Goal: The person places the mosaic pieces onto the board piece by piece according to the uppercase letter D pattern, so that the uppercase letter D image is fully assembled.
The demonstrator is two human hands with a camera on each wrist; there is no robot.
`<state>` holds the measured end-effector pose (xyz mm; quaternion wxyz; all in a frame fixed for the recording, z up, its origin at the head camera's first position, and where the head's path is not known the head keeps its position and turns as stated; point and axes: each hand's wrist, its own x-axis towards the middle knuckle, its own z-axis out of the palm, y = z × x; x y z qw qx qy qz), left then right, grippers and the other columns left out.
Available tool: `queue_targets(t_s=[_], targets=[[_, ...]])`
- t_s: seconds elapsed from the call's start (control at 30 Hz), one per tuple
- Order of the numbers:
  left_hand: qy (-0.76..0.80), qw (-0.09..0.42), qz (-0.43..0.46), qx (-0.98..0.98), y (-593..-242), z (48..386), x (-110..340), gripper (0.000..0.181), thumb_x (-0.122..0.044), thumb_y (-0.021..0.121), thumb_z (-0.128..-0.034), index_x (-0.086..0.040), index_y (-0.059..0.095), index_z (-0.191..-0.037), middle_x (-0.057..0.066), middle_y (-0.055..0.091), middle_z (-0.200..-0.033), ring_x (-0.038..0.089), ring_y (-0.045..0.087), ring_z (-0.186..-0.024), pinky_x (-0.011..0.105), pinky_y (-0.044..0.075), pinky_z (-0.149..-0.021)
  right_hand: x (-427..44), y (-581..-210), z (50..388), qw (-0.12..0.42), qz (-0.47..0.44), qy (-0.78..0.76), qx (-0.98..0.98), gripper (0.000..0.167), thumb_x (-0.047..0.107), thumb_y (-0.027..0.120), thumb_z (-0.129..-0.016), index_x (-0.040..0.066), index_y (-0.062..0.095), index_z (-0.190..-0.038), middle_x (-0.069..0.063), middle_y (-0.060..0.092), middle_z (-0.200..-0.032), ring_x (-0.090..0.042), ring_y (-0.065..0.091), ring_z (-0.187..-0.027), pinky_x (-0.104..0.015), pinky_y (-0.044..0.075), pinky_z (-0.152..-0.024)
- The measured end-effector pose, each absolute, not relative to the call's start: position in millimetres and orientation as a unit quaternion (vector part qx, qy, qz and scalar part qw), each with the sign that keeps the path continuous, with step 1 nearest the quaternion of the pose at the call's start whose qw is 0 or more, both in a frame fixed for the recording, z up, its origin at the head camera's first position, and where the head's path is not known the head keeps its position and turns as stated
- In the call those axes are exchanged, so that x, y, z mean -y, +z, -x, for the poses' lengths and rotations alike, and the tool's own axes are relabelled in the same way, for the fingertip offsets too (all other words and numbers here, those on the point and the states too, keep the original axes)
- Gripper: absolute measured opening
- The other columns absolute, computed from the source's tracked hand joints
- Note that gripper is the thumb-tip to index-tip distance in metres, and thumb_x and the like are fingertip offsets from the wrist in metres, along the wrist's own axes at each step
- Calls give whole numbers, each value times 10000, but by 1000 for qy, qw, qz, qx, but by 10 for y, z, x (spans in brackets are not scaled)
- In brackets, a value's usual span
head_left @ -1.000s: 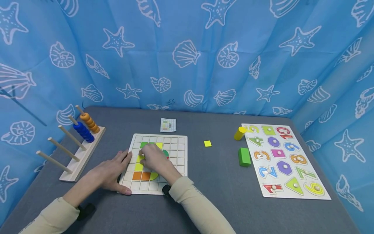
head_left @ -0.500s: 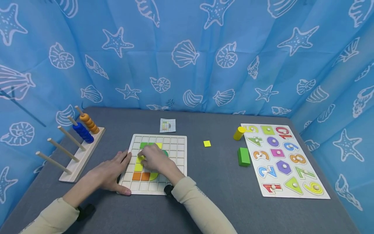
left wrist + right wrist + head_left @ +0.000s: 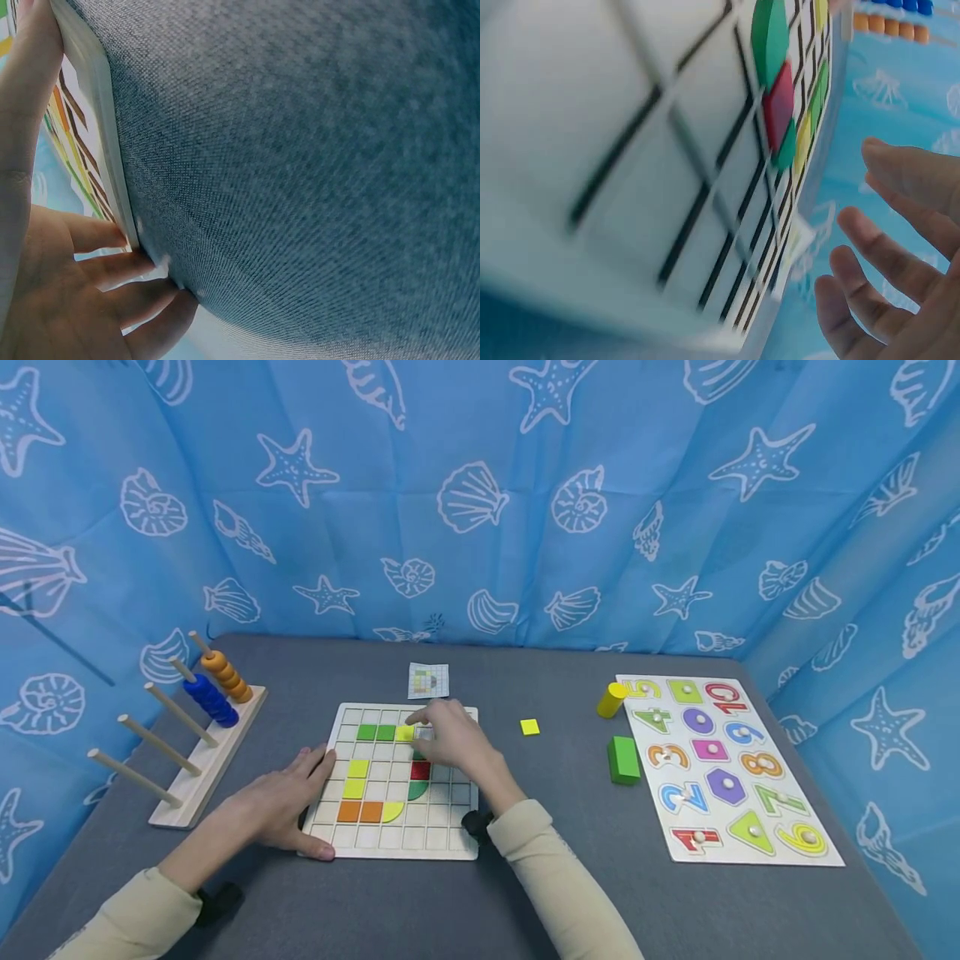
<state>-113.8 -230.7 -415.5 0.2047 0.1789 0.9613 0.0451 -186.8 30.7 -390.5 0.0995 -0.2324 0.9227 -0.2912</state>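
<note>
A white grid board lies on the table with coloured tiles in its cells. Two green squares and a yellow square form its upper row. Down the left run two yellow squares, then two orange squares and a yellow quarter-circle. A red square sits between green rounded tiles, one partly hidden. My left hand rests against the board's left edge, fingers spread. Above the board's upper right hovers my right hand, fingers apart and holding nothing in the right wrist view.
A small pattern card lies behind the board. To the right are a loose yellow square, a yellow cylinder, a green block and a number puzzle. A peg rack with beads stands left.
My right hand has moved up and right, away from the yellow squares on the left of the grid, uncovering them and the red square. The left hand stays on the board's edge.
</note>
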Motion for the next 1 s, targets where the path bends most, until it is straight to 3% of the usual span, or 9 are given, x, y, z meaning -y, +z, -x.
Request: queue_targets(t_s=[0.13, 0.43, 0.77, 1.0], targets=[[46, 199, -184, -962, -4150, 1132, 2309, 1470, -844, 780, -577, 68, 224, -1586, 340, 225, -1641, 595, 259, -1484, 736, 386, -1064, -527, -3921, 1906, 91, 206, -302, -926, 297, 129, 730, -944, 77, 747, -1236, -159, 686, -1245, -327, 623, -1172, -471, 552, -919], [34, 190, -190, -963, -4164, 1130, 2308, 1458, -833, 789, -580, 74, 238, -1580, 345, 243, -1631, 598, 278, -1474, 724, 398, -1063, -1065, -3987, 1992, 80, 146, -276, -947, 317, 161, 749, -934, 79, 743, -1240, -164, 667, -1231, -324, 617, -1131, -485, 539, -912], [36, 187, -192, -963, -4170, 1119, 2309, 1462, -842, 779, -582, 79, 235, -1579, 345, 240, -1631, 600, 271, -1476, 719, 394, -1072, -1475, -4012, 2032, 118, 80, -256, -956, 379, 118, 769, -908, 94, 721, -1283, -175, 615, -1381, -417, 473, -1355, -607, 418, -1112], [39, 185, -191, -963, -4172, 1116, 2309, 1467, -840, 784, -578, 80, 233, -1579, 345, 239, -1632, 601, 267, -1477, 718, 389, -1077, -1597, -4070, 2061, 128, 79, -272, -950, 362, 2, 706, -920, 9, 703, -1282, -220, 644, -1369, -401, 569, -1292, -528, 502, -1046]])
